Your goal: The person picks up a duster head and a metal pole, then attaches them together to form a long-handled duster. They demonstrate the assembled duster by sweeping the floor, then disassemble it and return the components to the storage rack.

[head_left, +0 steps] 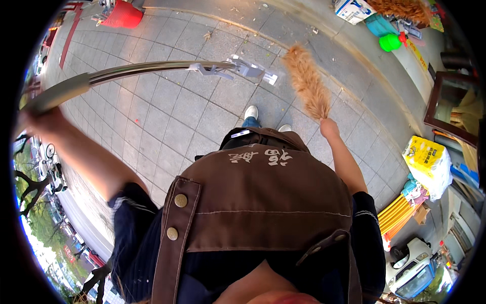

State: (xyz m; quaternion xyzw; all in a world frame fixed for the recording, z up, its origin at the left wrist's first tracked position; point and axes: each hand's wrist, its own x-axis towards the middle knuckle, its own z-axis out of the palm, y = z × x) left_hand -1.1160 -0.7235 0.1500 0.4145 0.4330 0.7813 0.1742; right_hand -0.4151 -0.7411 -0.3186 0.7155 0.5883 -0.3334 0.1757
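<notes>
At the left, my left hand (46, 124), slightly blurred, is closed round the grey sleeve at the end of a long mop (152, 67). Its shiny metal pole stretches rightward over the pavement to a pale plastic head with a lever; no sponge can be made out on it. My right hand (329, 128) grips the near end of a fluffy tan duster (307, 81), whose handle is hidden in my fist. The duster points away from me, right of the mop head and apart from it. A brown apron (268, 202) covers my front.
Grey paving tiles (152, 109) lie underfoot, with a curb step (349, 55) at the right. A red bucket (124, 14) stands far left. Rightward are a green spray bottle (390, 42), a dark-framed glass cabinet (450, 104), a yellow tissue pack (425, 157) and yellow poles (397, 218).
</notes>
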